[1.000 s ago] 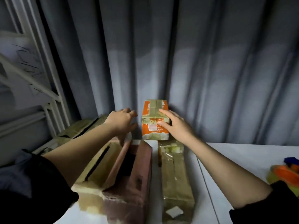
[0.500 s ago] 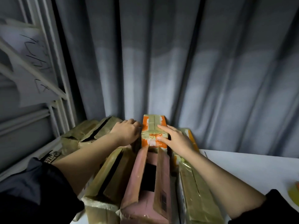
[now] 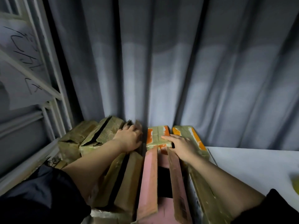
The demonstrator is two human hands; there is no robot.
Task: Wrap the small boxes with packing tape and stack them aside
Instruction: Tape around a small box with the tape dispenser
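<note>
A small orange box wrapped in brownish tape (image 3: 156,136) sits against the curtain, behind an open pink carton (image 3: 161,183). My right hand (image 3: 182,145) lies on its right top edge with straight fingers. My left hand (image 3: 129,137) is to the left of the box, fingers curled against the flaps of a brown carton; whether it touches the orange box is hidden. A second taped orange box (image 3: 189,136) lies just right of the first, atop a long taped box (image 3: 205,191).
Several open brown cartons (image 3: 97,136) crowd the left corner beside a white metal frame (image 3: 53,110). A grey curtain (image 3: 178,70) hangs right behind the boxes. The white table (image 3: 250,167) stretches right, with a yellow-green thing (image 3: 295,183) at its edge.
The orange box has come down from above the cartons to rest at the back by the curtain. Both hands followed it down, and the camera moved closer and left.
</note>
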